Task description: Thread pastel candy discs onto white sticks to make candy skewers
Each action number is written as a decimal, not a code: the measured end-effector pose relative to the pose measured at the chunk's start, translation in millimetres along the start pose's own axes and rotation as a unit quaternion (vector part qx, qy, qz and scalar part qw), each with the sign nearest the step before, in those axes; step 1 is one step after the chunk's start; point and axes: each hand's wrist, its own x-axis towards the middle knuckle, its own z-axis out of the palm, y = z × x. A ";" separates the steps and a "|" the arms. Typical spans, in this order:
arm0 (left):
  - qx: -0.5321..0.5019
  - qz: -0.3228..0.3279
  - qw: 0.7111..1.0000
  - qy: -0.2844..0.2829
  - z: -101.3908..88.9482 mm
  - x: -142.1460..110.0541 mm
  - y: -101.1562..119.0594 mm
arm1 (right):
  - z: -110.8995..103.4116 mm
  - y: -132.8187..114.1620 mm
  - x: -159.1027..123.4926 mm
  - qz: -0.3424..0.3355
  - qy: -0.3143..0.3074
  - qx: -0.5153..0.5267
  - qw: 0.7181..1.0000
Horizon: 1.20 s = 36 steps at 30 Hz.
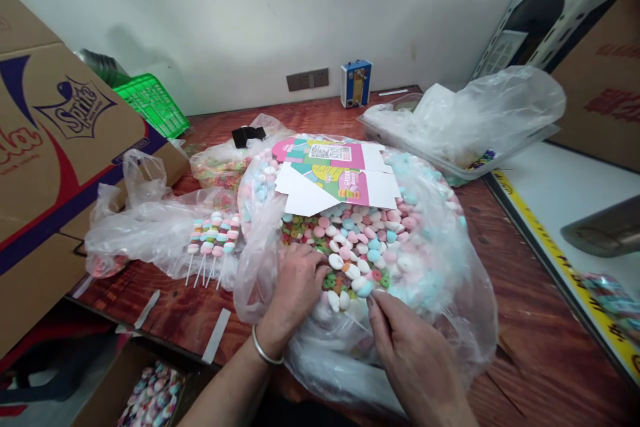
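Observation:
My left hand (299,280), with a silvery bangle at the wrist, reaches into an opened clear plastic bag (260,280) of pastel marshmallows (374,243). Its fingers are curled down at the candies, and what lies in them is hidden. My right hand (413,340) is closed in a pinch, thumb and forefinger at a blue-and-white marshmallow (365,289). That marshmallow ends a row of white pieces and small gummy rings resembling a candy skewer (353,271); no stick shows. Loose gummy rings (330,280) lie among the marshmallows. A flattened printed carton (340,177) rests on the bag's far side.
Several finished candy skewers (214,233) lie on plastic at left. Behind them is a bag of gummy rings (220,170). A plastic-filled clear tub (440,153) stands back right, a Sprite carton (75,113) at left. Below the table edge, a box (107,387) holds wrapped candies.

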 end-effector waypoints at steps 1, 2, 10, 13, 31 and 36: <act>-0.035 0.005 0.999 0.009 -0.1 0.6 -0.8 | 0.7 0.0 -1.3 -0.006 -0.002 0.000 1.000; -0.078 0.009 0.997 0.018 -0.8 1.1 -1.4 | 1.6 0.1 -2.5 -0.010 -0.003 0.002 1.000; -0.322 -0.042 0.946 0.017 -5.8 -0.2 5.9 | 2.0 -2.2 -3.3 -0.024 0.014 -0.018 0.999; -0.366 -0.063 0.928 0.014 -3.4 -0.7 6.5 | 0.5 -2.2 -2.6 -0.023 0.007 -0.024 0.999; -0.740 -0.283 0.609 -0.034 6.4 -8.2 30.6 | 15.5 -13.2 -10.1 -0.001 -0.015 0.111 0.994; -0.752 -0.266 0.599 -0.074 18.0 -20.1 43.7 | 20.3 -12.4 -9.9 0.006 -0.014 0.121 0.993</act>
